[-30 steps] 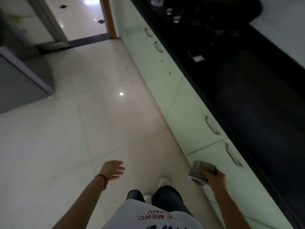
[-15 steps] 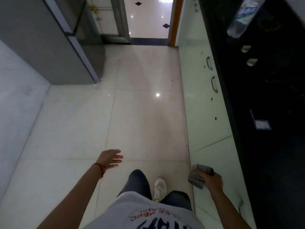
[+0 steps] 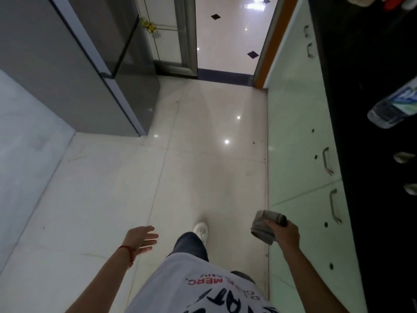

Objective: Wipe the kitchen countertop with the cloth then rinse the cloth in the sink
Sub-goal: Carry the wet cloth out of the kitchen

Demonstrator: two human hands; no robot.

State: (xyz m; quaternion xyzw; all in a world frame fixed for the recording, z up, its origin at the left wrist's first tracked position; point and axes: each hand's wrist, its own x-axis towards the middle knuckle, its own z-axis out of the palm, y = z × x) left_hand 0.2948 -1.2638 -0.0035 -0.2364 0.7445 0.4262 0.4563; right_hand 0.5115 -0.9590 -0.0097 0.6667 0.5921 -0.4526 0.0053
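Observation:
My right hand (image 3: 285, 233) grips a folded grey cloth (image 3: 262, 227), held low beside the pale green cabinet fronts and below the counter's edge. The black countertop (image 3: 370, 86) runs along the right side of the view, dark and hard to read. My left hand (image 3: 141, 237) hangs out over the floor with its fingers spread and nothing in it. No sink shows in the view.
A clear plastic water bottle (image 3: 392, 107) lies on the counter, with two small pale objects (image 3: 404, 157) nearer me. Cabinet doors (image 3: 297, 141) with metal handles line the right. A grey fridge (image 3: 74, 71) stands at the left, and a doorway (image 3: 228, 35) opens ahead.
The view has swung left and forward along the kitchen aisle, bringing the fridge and doorway into sight. One foot has stepped forward. Both hands kept their poses, the right still holding the cloth.

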